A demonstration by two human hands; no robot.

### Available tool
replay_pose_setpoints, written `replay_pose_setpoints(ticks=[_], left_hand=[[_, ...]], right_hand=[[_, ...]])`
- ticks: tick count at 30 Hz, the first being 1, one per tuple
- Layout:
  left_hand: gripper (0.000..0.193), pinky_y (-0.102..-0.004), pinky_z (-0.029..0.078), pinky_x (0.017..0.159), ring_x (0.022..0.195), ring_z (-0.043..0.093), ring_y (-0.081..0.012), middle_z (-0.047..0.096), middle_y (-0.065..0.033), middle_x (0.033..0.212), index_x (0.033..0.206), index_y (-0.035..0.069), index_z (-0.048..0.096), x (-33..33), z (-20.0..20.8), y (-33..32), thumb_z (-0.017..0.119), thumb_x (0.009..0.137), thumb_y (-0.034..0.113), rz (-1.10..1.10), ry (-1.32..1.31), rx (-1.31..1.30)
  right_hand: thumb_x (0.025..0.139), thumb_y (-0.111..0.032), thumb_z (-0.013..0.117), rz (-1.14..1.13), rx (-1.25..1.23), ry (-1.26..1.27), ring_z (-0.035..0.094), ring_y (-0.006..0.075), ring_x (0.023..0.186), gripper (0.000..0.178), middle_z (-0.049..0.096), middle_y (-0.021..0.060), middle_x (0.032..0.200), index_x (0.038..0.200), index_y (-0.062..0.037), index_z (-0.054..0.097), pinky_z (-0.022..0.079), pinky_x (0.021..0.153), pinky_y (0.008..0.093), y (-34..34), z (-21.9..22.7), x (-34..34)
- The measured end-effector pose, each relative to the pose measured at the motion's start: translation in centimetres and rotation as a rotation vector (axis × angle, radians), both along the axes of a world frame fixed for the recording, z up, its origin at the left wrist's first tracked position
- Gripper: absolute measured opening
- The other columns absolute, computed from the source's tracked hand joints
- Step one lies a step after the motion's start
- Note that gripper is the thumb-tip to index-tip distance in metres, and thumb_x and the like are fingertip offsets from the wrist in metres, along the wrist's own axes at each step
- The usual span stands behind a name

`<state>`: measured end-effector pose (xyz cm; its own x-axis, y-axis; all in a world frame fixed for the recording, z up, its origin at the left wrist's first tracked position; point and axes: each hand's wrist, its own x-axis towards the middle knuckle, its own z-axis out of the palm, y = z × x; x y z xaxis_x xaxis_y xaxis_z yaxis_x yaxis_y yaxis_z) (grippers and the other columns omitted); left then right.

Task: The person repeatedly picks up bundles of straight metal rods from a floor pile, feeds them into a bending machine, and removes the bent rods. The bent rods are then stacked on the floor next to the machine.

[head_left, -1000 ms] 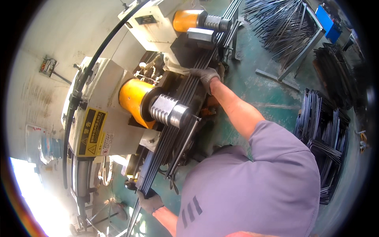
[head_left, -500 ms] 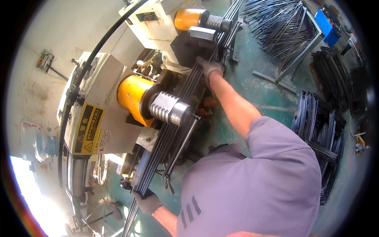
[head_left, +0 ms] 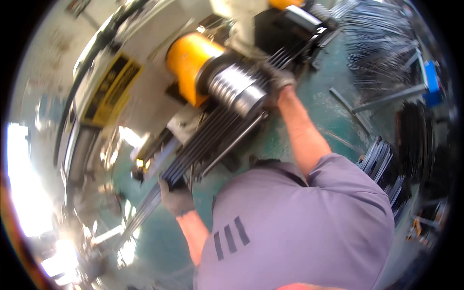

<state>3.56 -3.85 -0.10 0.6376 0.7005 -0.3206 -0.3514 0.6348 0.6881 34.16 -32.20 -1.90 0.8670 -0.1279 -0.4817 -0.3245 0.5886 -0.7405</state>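
Observation:
Several long dark metal rods (head_left: 197, 145) lie side by side and run slantwise through a machine, passing under its ribbed metal cylinder (head_left: 237, 92). My left hand (head_left: 177, 198), in a grey glove, is closed round the rods near their lower left stretch. Farther up, beyond the ribbed cylinder, my gloved right hand (head_left: 281, 79) grips the same rods with the arm stretched out; its fingers are partly hidden and blurred. Behind the ribbed cylinder sits an orange cylinder (head_left: 191, 60). A thin metal bar (head_left: 234, 145) runs along the near side of the rods.
A second orange cylinder (head_left: 286, 4) stands at the top edge. Heaped metal rods (head_left: 379, 41) lie at the upper right near a metal frame (head_left: 389, 99) and a blue box (head_left: 431, 84). More rod bundles (head_left: 377, 159) stand at right. A black hose (head_left: 82, 82) curves down the machine's left.
The view has turned and is blurred, with the machine farther right and higher. My right hand has come nearer to the ribbed cylinder. Both hands stay on the rods.

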Motion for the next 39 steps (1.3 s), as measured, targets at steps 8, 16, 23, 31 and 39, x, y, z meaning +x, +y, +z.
replay_pose_setpoints(ticks=[8,16,23,31,39], left_hand=[[0.046,-0.043,0.028,0.116,0.131,0.043,-0.031,0.048,-0.0167,0.142,0.135,-0.003,0.045,-6.6,-0.7,4.0,0.037,0.104,0.03,0.174,-0.2,-0.182],[0.042,-0.0466,0.035,0.11,0.122,0.052,-0.0312,0.058,-0.013,0.13,0.127,0.003,0.053,-16.2,0.1,13.0,0.037,0.104,0.034,0.48,-0.193,-0.095],[0.038,-0.0429,0.045,0.101,0.111,0.059,-0.0274,0.064,-0.0106,0.116,0.12,0.003,0.058,-28.9,-1.5,25.6,0.044,0.102,0.033,0.696,-0.165,-0.058],[0.033,-0.0408,0.054,0.084,0.098,0.062,-0.0263,0.063,-0.0128,0.108,0.124,0.003,0.053,-39.7,-2.9,39.2,0.049,0.1,0.025,0.817,0.174,0.022],[0.039,-0.0432,0.056,0.078,0.089,0.066,-0.0287,0.064,-0.0153,0.109,0.134,0.003,0.046,-38.9,-2.2,38.4,0.053,0.097,0.012,0.554,0.35,0.221]], right_hand=[[0.082,-0.039,0.074,0.043,-0.249,-0.104,0.063,0.0244,0.089,0.038,0.067,0.0053,0.1,0.107,-0.0119,0.065,0.051,0.083,0.0414,-9.6,-7.1,11.2],[0.09,-0.051,0.062,0.259,-0.086,-0.076,0.061,0.0207,0.103,0.049,0.064,0.0066,0.115,0.118,-0.0107,0.062,0.051,0.093,0.0362,-11.4,-2.8,8.7],[0.088,-0.048,0.067,-0.156,-0.323,0.377,0.065,0.0123,0.096,0.045,0.064,0.0027,0.116,0.115,-0.0119,0.062,0.057,0.08,0.0253,-10.3,-17.0,-7.4],[0.089,-0.052,0.065,0.05,-0.362,0.64,0.059,0.0093,0.064,0.038,0.063,-0.002,0.079,0.094,-0.014,0.062,0.049,0.05,0.0208,-11.3,-21.1,-24.8],[0.091,-0.045,0.059,0.229,-0.423,0.61,0.055,0.012,0.079,0.033,0.061,-0.0002,0.094,0.102,-0.0137,0.062,0.046,0.064,0.0258,-13.2,-19.6,-24.3]])
